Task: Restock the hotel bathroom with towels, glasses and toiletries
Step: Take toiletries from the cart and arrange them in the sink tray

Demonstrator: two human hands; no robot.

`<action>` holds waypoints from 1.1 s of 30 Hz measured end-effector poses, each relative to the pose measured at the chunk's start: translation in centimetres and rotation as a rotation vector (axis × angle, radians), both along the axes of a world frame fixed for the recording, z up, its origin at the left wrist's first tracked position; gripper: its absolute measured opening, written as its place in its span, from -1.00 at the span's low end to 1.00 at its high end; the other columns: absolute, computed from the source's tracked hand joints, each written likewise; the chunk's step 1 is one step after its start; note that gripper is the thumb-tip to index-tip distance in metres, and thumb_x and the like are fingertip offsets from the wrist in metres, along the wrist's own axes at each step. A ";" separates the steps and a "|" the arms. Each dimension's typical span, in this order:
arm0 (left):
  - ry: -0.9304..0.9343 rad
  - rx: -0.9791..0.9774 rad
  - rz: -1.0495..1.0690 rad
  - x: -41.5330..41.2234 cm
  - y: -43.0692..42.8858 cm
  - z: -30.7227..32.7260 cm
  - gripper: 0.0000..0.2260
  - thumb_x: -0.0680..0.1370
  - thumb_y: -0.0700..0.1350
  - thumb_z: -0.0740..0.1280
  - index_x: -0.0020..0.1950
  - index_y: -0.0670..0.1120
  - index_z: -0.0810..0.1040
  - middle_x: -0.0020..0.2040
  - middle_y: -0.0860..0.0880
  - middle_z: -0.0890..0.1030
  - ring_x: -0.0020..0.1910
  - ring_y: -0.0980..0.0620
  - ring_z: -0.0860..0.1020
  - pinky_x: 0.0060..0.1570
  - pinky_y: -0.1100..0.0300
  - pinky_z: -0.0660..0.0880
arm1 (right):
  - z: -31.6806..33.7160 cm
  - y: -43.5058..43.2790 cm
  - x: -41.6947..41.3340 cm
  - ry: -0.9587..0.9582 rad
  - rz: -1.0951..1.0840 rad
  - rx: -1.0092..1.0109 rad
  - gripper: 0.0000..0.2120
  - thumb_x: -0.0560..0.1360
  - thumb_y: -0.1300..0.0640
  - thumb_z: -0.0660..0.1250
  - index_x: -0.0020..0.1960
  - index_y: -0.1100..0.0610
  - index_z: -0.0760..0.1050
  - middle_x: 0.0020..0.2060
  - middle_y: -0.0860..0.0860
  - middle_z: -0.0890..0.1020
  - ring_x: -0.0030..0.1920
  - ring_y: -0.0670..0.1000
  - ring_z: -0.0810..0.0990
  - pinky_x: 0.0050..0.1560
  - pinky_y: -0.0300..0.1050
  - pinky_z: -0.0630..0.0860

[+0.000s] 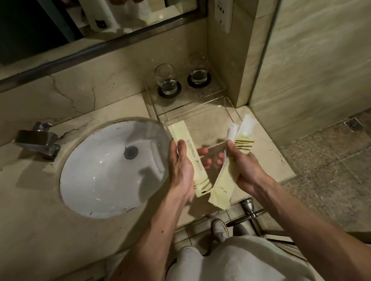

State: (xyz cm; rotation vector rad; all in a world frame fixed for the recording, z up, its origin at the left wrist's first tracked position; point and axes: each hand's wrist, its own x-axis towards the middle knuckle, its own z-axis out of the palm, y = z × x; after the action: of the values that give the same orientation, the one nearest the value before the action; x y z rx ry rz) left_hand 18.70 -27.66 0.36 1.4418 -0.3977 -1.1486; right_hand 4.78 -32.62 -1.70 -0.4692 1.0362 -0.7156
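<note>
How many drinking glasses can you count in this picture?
2. The left glass stands on a dark coaster on the clear shelf; the right glass stands on another coaster beside it, nearer the corner. None seems hidden.

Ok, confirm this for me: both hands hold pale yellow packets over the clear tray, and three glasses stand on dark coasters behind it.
Wrong count: only two glasses stand on dark coasters behind the clear tray, as the head view shows. The left hand and right hand do each hold pale yellow packets over it.
</note>
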 end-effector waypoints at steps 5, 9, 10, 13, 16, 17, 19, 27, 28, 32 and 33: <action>-0.473 0.139 -0.369 1.1 -0.7 0.3 -0.66 0.69 0.16 -0.04 0.25 0.04 0.42 -0.08 -0.04 0.54 -0.15 0.04 0.52 -0.14 0.13 0.52 | 1.4 -0.4 0.7 0.083 0.081 -0.118 -0.81 0.55 0.01 0.36 -0.10 0.13 0.57 -0.38 0.02 0.55 -0.42 -0.03 0.50 -0.33 -0.12 0.52; -0.853 0.293 -0.731 0.9 -0.8 -0.4 -0.60 0.64 0.26 -0.01 0.47 0.30 0.20 0.46 -0.07 0.36 0.40 -0.15 0.41 0.34 -0.31 0.37 | 2.0 -1.0 1.9 0.066 0.050 -0.139 -0.75 0.45 0.07 0.45 0.01 0.23 0.61 -0.26 0.07 0.66 -0.43 -0.07 0.54 -0.40 -0.20 0.53; -0.926 0.308 -0.773 1.0 -0.9 -0.5 -0.64 0.64 0.25 0.01 0.45 0.33 0.18 0.45 -0.10 0.36 0.41 -0.19 0.40 0.34 -0.32 0.37 | 1.9 -1.2 2.1 0.080 0.039 -0.128 -0.77 0.45 0.11 0.47 0.01 0.24 0.61 -0.24 0.08 0.67 -0.42 -0.07 0.55 -0.39 -0.20 0.53; -0.955 0.322 -0.823 1.9 -1.3 -0.4 -0.50 0.61 0.28 0.13 0.53 0.35 0.07 0.52 -0.10 0.28 0.48 -0.18 0.30 0.40 -0.33 0.29 | 1.5 -1.9 2.3 0.181 0.006 -0.063 -0.79 0.44 0.22 0.48 0.03 0.29 0.60 -0.26 0.12 0.63 -0.47 -0.05 0.51 -0.40 -0.17 0.50; -0.722 0.307 -0.743 3.7 -1.5 -0.1 -0.39 0.55 0.27 0.27 0.55 0.26 0.14 0.38 -0.03 0.46 0.27 -0.05 0.52 0.24 -0.19 0.49 | 1.2 -2.9 2.2 0.209 -0.034 -0.013 -0.81 0.45 0.27 0.45 0.04 0.29 0.58 -0.36 0.08 0.57 -0.52 -0.07 0.47 -0.45 -0.20 0.47; -0.644 0.316 -0.701 4.5 -1.5 -0.2 -0.43 0.56 0.22 0.31 0.54 0.18 0.23 0.28 -0.02 0.53 0.16 -0.01 0.58 0.19 -0.13 0.54 | 1.1 -3.4 2.1 0.182 -0.060 0.002 -0.81 0.45 0.28 0.45 0.04 0.28 0.58 -0.35 0.07 0.57 -0.51 -0.07 0.46 -0.44 -0.19 0.48; -0.461 0.341 -0.608 6.1 -1.3 -0.7 -0.60 0.59 0.05 0.35 0.40 -0.01 0.45 0.12 -0.06 0.61 0.02 0.03 0.63 0.13 -0.01 0.58 | 1.0 -4.4 2.0 0.114 -0.108 0.041 -0.86 0.45 0.29 0.44 0.00 0.24 0.57 -0.34 0.07 0.58 -0.50 -0.07 0.45 -0.43 -0.18 0.50; -0.400 0.255 -0.314 7.6 -4.4 -2.3 -0.97 0.55 -0.22 0.42 -0.05 -0.11 0.64 -0.14 -0.05 0.66 -0.18 0.04 0.63 -0.29 0.25 0.57 | -0.3 -7.4 2.2 0.167 -0.156 0.085 -0.80 0.46 0.17 0.48 0.04 0.22 0.58 -0.19 0.09 0.68 -0.44 -0.07 0.53 -0.34 -0.14 0.55; -0.502 0.252 -0.298 7.9 -5.4 -2.4 -0.97 0.56 -0.22 0.42 -0.03 -0.12 0.64 -0.14 -0.02 0.65 -0.19 0.08 0.62 -0.33 0.35 0.53 | -0.5 -7.7 2.2 0.178 -0.155 0.088 -0.79 0.46 0.14 0.48 0.04 0.22 0.58 -0.15 0.11 0.69 -0.42 -0.07 0.54 -0.34 -0.14 0.55; -0.776 0.270 -0.355 9.7 -10.3 -3.7 -0.95 0.56 -0.19 0.42 0.00 -0.10 0.66 -0.08 -0.01 0.66 -0.04 0.02 0.61 -0.05 0.21 0.56 | -1.2 -8.6 2.2 0.180 -0.147 0.082 -0.77 0.53 0.08 0.41 0.08 0.21 0.55 -0.22 0.08 0.64 -0.40 -0.06 0.55 -0.37 -0.16 0.55; -0.808 0.288 -0.394 10.0 -11.5 -4.1 -0.94 0.56 -0.19 0.41 0.01 -0.10 0.66 -0.05 -0.02 0.66 -0.01 0.01 0.61 0.03 0.15 0.57 | -1.2 -8.7 2.1 0.175 -0.135 0.075 -0.79 0.54 0.07 0.39 0.07 0.19 0.54 -0.27 0.06 0.63 -0.39 -0.05 0.55 -0.37 -0.15 0.55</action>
State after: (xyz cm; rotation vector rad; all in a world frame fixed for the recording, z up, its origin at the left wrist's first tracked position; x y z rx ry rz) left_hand 28.71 -39.12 -3.71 2.1265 -1.1529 -0.8953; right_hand 6.92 -41.32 -2.93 -0.4048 1.2642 -0.7617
